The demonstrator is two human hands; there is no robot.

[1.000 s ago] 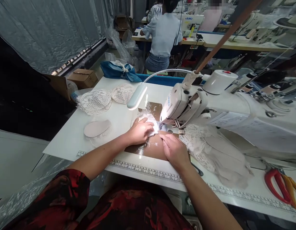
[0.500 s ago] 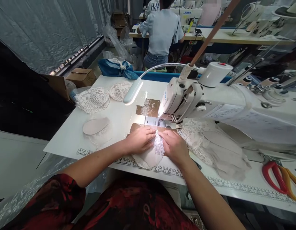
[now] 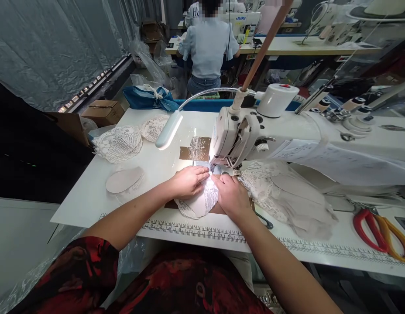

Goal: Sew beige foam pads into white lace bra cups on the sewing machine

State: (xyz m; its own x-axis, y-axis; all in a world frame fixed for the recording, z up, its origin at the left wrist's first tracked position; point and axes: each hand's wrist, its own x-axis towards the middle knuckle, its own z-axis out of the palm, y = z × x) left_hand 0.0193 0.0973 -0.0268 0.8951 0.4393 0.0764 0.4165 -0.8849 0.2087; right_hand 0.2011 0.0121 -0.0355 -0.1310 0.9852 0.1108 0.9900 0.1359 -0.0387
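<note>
A white lace bra cup [image 3: 196,206] lies on the sewing machine's bed, its far tip at the foot of the sewing machine [image 3: 227,135]. My left hand [image 3: 188,181] rests on the cup's left side, fingers together and pressing the lace. On the right side, my right hand [image 3: 233,195] grips the edge between thumb and fingers. Both sets of fingertips are close to the needle area, which is brightly lit. The fingers partly hide the lace between them. Brown tape [image 3: 200,148] shows on the table behind the left hand.
Lace pieces [image 3: 119,143] and an oval pad [image 3: 124,179] lie at left. More lace and beige fabric [image 3: 297,200] is piled right, near red-and-orange scissors [image 3: 379,231]. A lamp [image 3: 169,130] overhangs the table. A printed ruler [image 3: 196,231] lines the front edge. A co-worker [image 3: 207,52] sits ahead.
Both hands have pushed the lace bra cup forward, closer to the needle. The whole view has shifted slightly.
</note>
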